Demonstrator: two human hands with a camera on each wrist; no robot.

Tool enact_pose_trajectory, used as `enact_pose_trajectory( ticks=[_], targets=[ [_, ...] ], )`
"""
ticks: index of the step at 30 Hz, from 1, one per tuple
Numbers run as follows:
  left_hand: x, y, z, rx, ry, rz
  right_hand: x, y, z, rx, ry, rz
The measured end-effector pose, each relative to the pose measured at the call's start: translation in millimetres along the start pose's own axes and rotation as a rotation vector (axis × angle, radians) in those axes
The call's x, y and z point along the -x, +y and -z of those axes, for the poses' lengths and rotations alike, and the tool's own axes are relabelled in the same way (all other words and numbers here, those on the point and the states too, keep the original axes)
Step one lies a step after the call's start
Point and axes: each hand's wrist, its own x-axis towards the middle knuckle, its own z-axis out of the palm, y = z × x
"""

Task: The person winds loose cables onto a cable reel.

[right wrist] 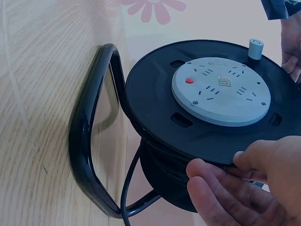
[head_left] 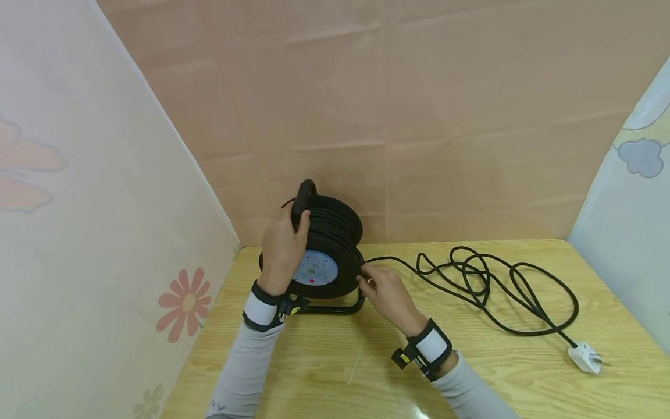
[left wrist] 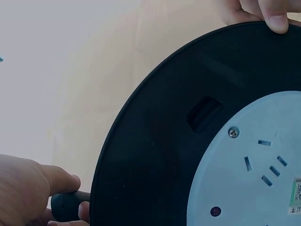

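Creased tan backdrop point(head_left: 429, 116) rises behind a wood-grain counter point(head_left: 314, 366). Toward its far left edge a black cable reel point(head_left: 348, 273) stands on its tubular frame point(right wrist: 82, 127), the drum's axis running roughly front to back, its pale socket plate point(head_left: 316, 267) facing the person and tilted upward. Black cable point(head_left: 523, 333) trails right from it in loose loops. Left hand point(head_left: 282, 247) has its grip closed around the carrying handle point(head_left: 302, 201), thumb over it. Right hand point(head_left: 389, 297) has its grip pinched on the front rim, thumb on the face side, fingers behind. Only the head view takes in the white plug point(head_left: 584, 357), prongs pointing right; the right wrist view alone clearly reveals a grey winding knob point(right wrist: 256, 48) beside the plate, which carries a red button point(right wrist: 189, 81).
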Motion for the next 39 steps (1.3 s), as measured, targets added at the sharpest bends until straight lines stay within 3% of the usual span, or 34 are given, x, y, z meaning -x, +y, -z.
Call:
enact_pose_trajectory(
  ticks=[9,26,39],
  targets=[
    [6.3,8.0,1.6,0.027,-0.010,-0.004,9.3,0.4,2.6,0.010,-0.010,-0.031],
    [12.3,19.6,0.5,0.027,-0.021,-0.013,21.7,-2.2,13.1,-0.072,-0.003,-0.062],
    [15.3,25.0,-2.5,0.028,-0.002,-0.041,28.3,0.3,18.9,-0.020,0.019,-0.044]
  ],
)
